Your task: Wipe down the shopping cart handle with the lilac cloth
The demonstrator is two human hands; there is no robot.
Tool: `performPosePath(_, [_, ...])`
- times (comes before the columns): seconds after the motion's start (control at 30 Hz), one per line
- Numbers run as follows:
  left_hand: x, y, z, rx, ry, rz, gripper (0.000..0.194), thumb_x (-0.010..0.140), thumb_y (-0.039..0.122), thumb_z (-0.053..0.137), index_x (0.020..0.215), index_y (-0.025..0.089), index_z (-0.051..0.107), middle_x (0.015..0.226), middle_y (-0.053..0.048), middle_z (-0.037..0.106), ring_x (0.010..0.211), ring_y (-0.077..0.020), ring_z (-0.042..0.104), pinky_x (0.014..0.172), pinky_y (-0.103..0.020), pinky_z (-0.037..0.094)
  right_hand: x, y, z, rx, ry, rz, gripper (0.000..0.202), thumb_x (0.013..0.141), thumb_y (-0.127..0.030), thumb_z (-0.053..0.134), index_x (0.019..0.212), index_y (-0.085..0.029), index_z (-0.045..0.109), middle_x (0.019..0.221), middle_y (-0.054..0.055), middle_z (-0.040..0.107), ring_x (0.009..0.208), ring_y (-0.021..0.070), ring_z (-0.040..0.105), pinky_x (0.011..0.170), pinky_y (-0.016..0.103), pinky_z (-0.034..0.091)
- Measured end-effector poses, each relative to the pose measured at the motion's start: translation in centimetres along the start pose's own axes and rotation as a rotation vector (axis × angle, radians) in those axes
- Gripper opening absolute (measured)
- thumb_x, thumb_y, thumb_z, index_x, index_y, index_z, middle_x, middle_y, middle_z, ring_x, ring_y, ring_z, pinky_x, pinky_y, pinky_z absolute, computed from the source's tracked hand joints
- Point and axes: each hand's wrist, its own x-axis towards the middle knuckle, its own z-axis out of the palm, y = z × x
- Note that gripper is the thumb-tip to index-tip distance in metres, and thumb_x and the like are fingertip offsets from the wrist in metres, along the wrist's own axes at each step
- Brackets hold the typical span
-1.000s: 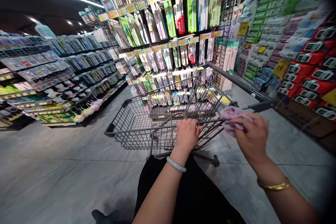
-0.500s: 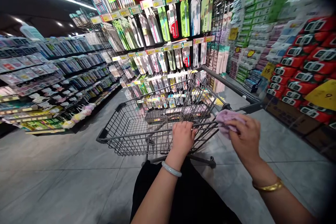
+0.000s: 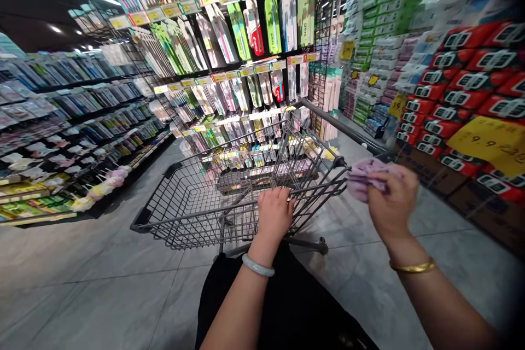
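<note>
A grey wire shopping cart (image 3: 180,228) stands sideways before me, its basket to the left and its push bar to the right. My left hand (image 3: 275,210), with a pale bangle on the wrist, is closed over the top rail of the cart's near side. A crumpled light purple cloth (image 3: 361,178) is pinched in my right hand (image 3: 391,202), which wears a gold bangle. The cloth is close to the cart's rear corner, below the push bar (image 3: 344,134); whether it touches the frame I cannot tell.
Ahead rises a wire rack of packaged toothbrushes (image 3: 273,22). Shelves of small packaged goods (image 3: 102,104) line the left. On the right are stacked red packs (image 3: 471,82) with a yellow price sign (image 3: 488,145). Grey tiled floor (image 3: 123,284) lies around the cart.
My right hand has moved right with the cloth, away from the cart's side rail toward the outside of its rear corner. My left hand stays on the rail. The view has turned slightly right.
</note>
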Motion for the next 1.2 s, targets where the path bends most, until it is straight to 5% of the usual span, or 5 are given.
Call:
performPosePath(0.3, [0.3, 0.0, 0.2, 0.033, 0.005, 0.002, 0.021, 0.094, 0.035, 0.054, 0.11, 0.023, 0.059, 0.098, -0.005, 0.064, 0.095, -0.0245, 0.053, 0.09, -0.041, 0.034, -1.1, -0.3, 1.0, 0.044, -0.196, -0.066, 0.019, 0.076, -0.015, 0.057, 0.086, -0.024, 0.071, 0.108, 0.006, 0.059, 0.109, 0.025, 0.052, 0.098, 0.046, 0.04])
performPosePath(0.53, [0.4, 0.1, 0.4, 0.051, 0.016, -0.007, 0.02, 0.093, 0.035, 0.055, 0.11, 0.024, 0.059, 0.096, -0.005, 0.064, 0.095, -0.0253, 0.053, 0.089, -0.041, 0.034, 3.1, 1.2, -0.4, 0.0, 0.146, 0.102, 0.019, 0.074, -0.016, 0.058, 0.089, -0.02, 0.069, 0.108, 0.007, 0.058, 0.111, 0.0239, 0.054, 0.1, 0.044, 0.039])
performPosePath(0.8, [0.4, 0.1, 0.4, 0.046, -0.011, -0.018, 0.02, 0.093, 0.036, 0.053, 0.109, 0.024, 0.059, 0.098, -0.005, 0.063, 0.097, -0.0254, 0.053, 0.091, -0.041, 0.033, -6.2, -0.9, 3.8, 0.016, -0.193, 0.049, 0.018, 0.077, -0.016, 0.057, 0.084, -0.024, 0.071, 0.11, 0.008, 0.051, 0.11, 0.0269, 0.046, 0.095, 0.046, 0.04])
performPosePath(1.07, [0.4, 0.2, 0.3, 0.043, -0.028, -0.029, 0.023, 0.094, 0.037, 0.051, 0.112, 0.025, 0.059, 0.1, -0.006, 0.063, 0.099, -0.0259, 0.053, 0.093, -0.041, 0.034, -1.9, -2.0, 1.7, 0.066, -0.115, 0.058, 0.021, 0.077, -0.017, 0.058, 0.092, -0.024, 0.07, 0.114, 0.008, 0.052, 0.111, 0.0269, 0.05, 0.099, 0.047, 0.039])
performPosePath(1.2, [0.0, 0.1, 0.3, 0.031, -0.027, -0.018, 0.03, 0.092, 0.037, 0.055, 0.119, 0.024, 0.058, 0.104, -0.007, 0.063, 0.1, -0.026, 0.052, 0.095, -0.042, 0.035, -4.8, -2.3, 3.7, -0.014, -0.179, -0.051, 0.017, 0.079, -0.016, 0.059, 0.088, -0.024, 0.07, 0.112, 0.008, 0.052, 0.112, 0.0282, 0.047, 0.099, 0.047, 0.039])
